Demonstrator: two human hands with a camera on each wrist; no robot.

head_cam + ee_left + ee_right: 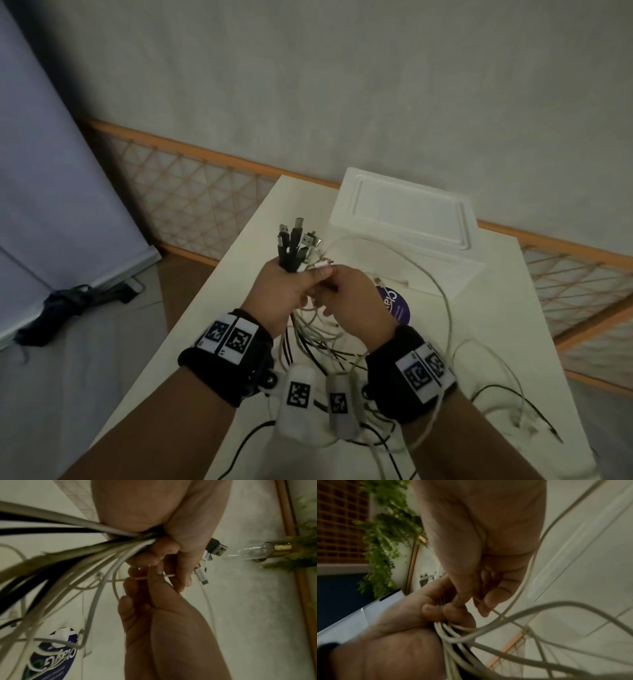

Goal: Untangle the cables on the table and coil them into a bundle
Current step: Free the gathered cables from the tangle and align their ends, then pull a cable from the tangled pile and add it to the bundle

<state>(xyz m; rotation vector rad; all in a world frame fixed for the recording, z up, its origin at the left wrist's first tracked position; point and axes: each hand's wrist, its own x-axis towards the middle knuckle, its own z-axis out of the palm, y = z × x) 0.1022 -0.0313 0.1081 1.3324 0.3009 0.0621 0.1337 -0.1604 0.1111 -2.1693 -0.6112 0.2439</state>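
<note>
My left hand (291, 287) grips a bundle of black and white cables (296, 246) above the table, their USB plugs sticking up out of the fist. In the left wrist view the left hand (164, 543) is wrapped round the cables (96, 547), with plugs (217, 547) poking out past it. Right beside it, my right hand (346, 294) pinches a thin white cable (142, 578) between thumb and fingers. In the right wrist view the right hand (481, 585) has its fingers curled on that cable. Loose cable loops (342, 342) hang from both hands onto the table.
A white lidded box (407, 222) with a purple round label (397, 305) stands on the white table (233, 274) just beyond my hands. More cables (507, 387) trail to the right. A lattice fence (191, 192) runs behind; the table's left edge drops to the floor.
</note>
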